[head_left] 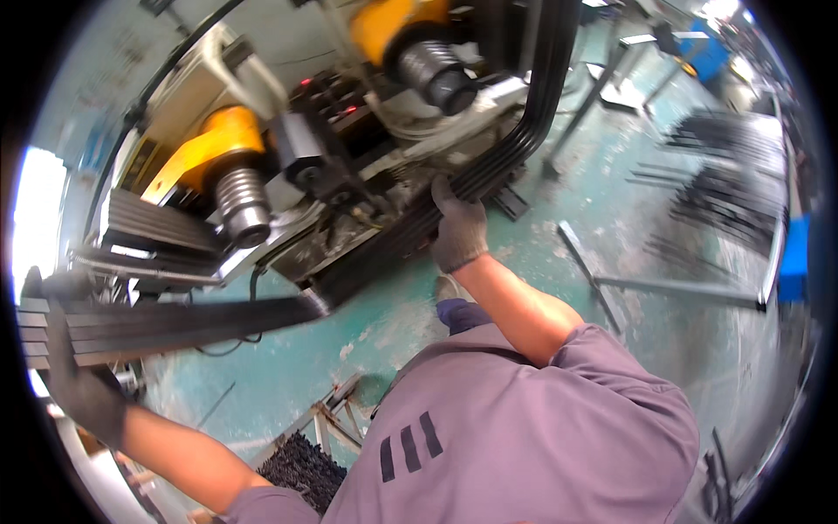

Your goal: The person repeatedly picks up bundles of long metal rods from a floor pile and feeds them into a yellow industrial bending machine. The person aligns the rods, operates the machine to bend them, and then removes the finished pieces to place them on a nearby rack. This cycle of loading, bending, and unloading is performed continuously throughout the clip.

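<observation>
Several long dark metal tubes [223, 321] lie side by side as a bent bundle, running from the far left, across in front of a machine, and up to the top right. My left hand [87, 397], in a dark grey glove, is closed around the bundle near its left end, fingers over the top. Around the middle stretch, my right hand [460, 234], gloved too, grips the tubes from the near side with its thumb on top. Part of the bundle is smeared by motion. The fingertips of my right hand are hidden behind the tubes.
Beyond the tubes stands a machine with yellow arms [234, 138] and ribbed metal cylinders [243, 205]. A metal rack [681, 288] and stacks of dark bars [729, 188] stand at the right. A pile of small dark pieces [304, 470] sits by my left elbow.
</observation>
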Tool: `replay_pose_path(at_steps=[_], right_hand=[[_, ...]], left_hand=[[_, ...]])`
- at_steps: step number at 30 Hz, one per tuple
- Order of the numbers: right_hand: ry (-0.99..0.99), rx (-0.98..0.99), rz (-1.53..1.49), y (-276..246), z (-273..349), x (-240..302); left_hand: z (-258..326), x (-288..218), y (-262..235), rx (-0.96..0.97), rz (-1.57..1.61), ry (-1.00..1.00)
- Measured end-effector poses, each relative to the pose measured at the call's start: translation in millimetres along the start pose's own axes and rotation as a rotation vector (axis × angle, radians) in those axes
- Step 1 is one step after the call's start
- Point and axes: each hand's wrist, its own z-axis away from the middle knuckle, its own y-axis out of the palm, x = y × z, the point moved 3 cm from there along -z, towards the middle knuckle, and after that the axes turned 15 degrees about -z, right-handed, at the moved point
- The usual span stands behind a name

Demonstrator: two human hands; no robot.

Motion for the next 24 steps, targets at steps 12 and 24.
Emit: replay_pose_path(at_steps=[12,24], right_hand=[[-0.899,-0.697,0.573,-227,210,358],[-0.932,-1.261,1.579,-481,235,734]], left_hand=[[253,64,139,0.615,0.772,-0.4],[504,-2,262,1.243,0.708,-1.3]])
